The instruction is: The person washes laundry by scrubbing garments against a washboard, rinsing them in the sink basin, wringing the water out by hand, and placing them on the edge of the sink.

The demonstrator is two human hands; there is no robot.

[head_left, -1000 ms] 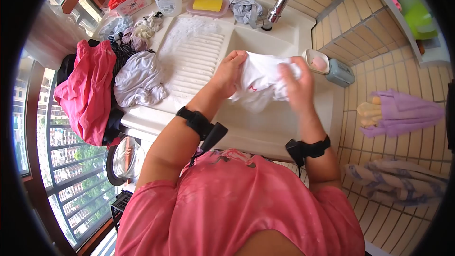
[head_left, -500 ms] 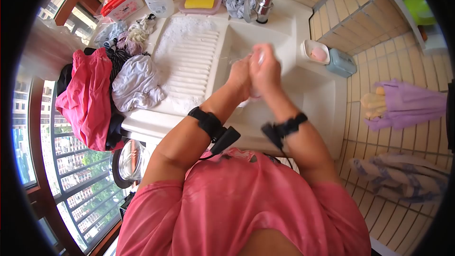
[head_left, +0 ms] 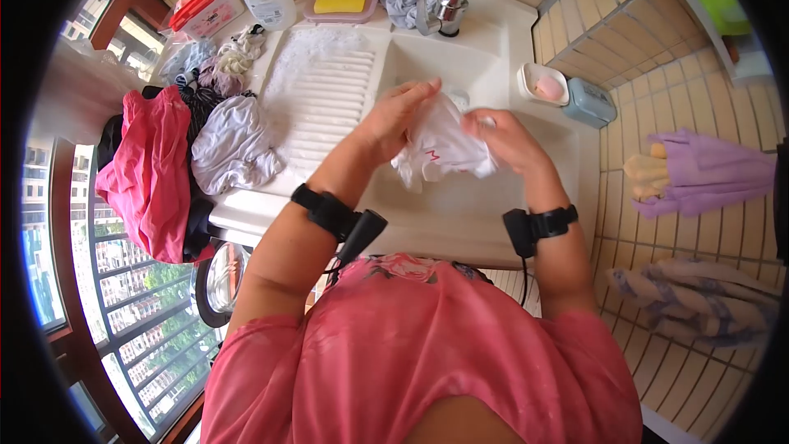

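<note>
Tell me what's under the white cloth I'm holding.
Around the edges of the cloth, held between your left hand and right hand, the bare sink shows. Whatever lies directly behind the cloth is covered, so I can't tell.

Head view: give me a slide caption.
Left hand and right hand hold a white cloth over the basin beside a washboard.

Soft, wrinkled white cloth (head_left: 444, 141) between both hands, smooth, glossy white sink (head_left: 485, 201) beneath the grip, shiny metal faucet (head_left: 457, 2) beyond it, matt, crumpled pink cloth (head_left: 152, 168) well left of the grip, all looked so.
</note>
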